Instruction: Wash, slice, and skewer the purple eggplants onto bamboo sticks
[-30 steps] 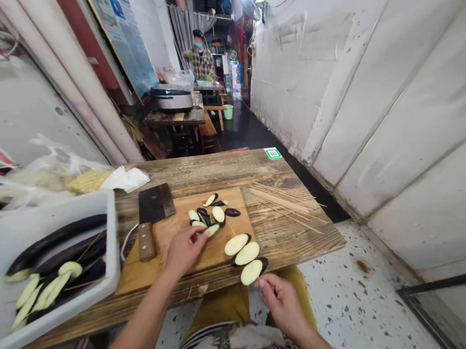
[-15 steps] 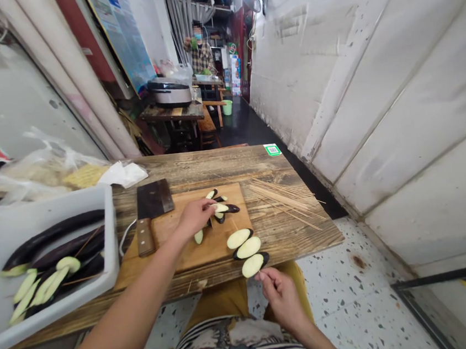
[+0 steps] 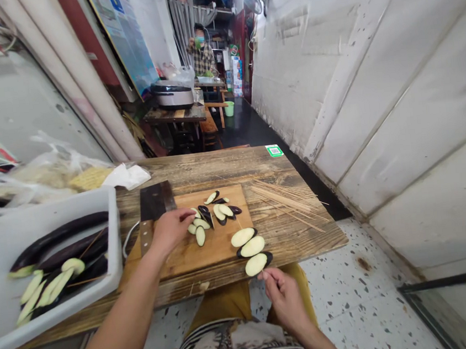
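Cream-fleshed, dark-skinned eggplant slices (image 3: 252,246), three in number, are held on a thin skewer (image 3: 240,223) above the near edge of the wooden table (image 3: 199,169), much as they were half a second ago. The skewer's lower end is pinched between the thumb and fingertips of the right hand (image 3: 286,296).

The left hand (image 3: 170,231) has been moved leftward: a slice was held by it over the right part of the cutting board (image 3: 220,251) earlier, and a pale slice (image 3: 225,210) is now left lying there among others. The left fingers are drawn close together at the left side of the loose slices (image 3: 200,236); whether one is pinched cannot be told. More of those pieces are uncovered now. The cleaver (image 3: 155,200) is left unmoved, its handle partly hidden by the left hand.
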Motion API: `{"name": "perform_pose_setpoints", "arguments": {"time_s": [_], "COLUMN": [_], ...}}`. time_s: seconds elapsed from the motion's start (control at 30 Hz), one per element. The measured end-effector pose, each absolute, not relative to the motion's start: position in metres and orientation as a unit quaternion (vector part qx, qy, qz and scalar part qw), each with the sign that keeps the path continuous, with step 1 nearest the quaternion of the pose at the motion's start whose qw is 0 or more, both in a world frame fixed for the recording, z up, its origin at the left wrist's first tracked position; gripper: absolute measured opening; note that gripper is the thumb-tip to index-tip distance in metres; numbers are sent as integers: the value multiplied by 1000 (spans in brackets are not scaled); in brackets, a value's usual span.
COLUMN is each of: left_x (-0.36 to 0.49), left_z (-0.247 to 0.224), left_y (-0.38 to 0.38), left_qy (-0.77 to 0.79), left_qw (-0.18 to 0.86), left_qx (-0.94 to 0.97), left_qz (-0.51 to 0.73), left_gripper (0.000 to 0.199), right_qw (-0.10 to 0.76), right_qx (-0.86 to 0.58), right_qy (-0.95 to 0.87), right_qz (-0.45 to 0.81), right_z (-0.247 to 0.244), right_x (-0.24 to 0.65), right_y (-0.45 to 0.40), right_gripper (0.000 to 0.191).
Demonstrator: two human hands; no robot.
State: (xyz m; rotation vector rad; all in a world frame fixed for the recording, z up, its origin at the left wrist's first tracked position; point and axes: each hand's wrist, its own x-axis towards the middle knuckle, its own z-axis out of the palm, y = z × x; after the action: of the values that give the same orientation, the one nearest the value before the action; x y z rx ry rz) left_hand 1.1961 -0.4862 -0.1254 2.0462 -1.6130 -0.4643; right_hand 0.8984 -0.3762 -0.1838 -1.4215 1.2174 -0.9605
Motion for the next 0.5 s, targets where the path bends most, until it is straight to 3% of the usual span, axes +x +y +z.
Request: {"name": "perform_pose_setpoints", "arguments": {"time_s": [0.27, 0.5], "left_x": [1193, 1175], "left_z": [-143, -151], "left_y": [-461, -465], "left_qy": [-604, -637], "left_qw": [212, 165], "left_qx": [749, 751], "left_qz": [-173, -52], "left_gripper": [41, 39], "right_qw": [504, 506], "right_qx": [-588, -586], "right_qy": [495, 489], "right_qz": [-393, -402], "right_z": [-182, -189], "right_x": [905, 905], "right_y": [-377, -375], "right_gripper": [34, 34]}}
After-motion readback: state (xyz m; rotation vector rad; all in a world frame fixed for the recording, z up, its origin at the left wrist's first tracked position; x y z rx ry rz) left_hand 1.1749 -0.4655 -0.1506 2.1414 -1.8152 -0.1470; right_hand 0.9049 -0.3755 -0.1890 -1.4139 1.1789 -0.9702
